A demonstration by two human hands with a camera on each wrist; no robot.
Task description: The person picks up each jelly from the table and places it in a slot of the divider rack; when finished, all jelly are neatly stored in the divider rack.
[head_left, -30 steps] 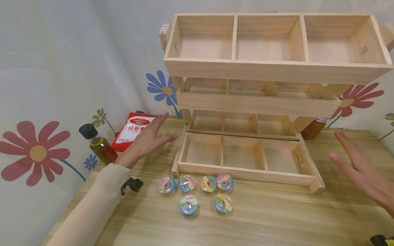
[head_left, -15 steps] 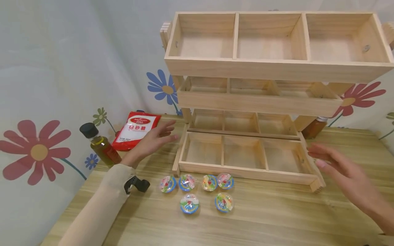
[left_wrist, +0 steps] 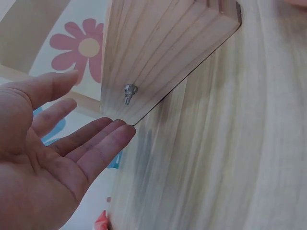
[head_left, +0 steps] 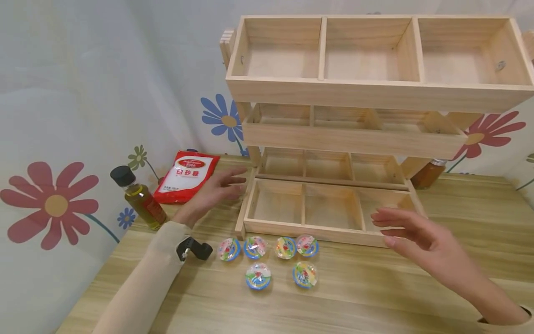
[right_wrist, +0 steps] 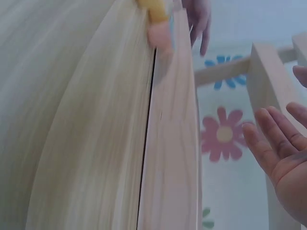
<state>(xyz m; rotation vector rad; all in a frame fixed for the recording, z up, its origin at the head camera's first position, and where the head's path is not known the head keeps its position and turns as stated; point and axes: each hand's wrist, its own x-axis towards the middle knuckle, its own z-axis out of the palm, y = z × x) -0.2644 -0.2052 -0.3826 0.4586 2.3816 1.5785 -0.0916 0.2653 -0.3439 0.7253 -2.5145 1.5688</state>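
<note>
Loosely, the left hand (head_left: 214,192) hovers by the wooden rack's (head_left: 359,96) left side, thumb parted from the fingers; whether it touches, I can't tell. The right hand (head_left: 429,246), thumb and fingers also apart, hangs before the rack's bottom right compartment. Six small cups (head_left: 257,277) sit on the counter (head_left: 333,311) in front. A red-and-white bag (head_left: 185,178) and black-capped bottle (head_left: 143,204) flank the left arm.

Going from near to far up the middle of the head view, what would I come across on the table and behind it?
Two nearer cups → a row of four cups → wooden rack → flowered backdrop.
</note>
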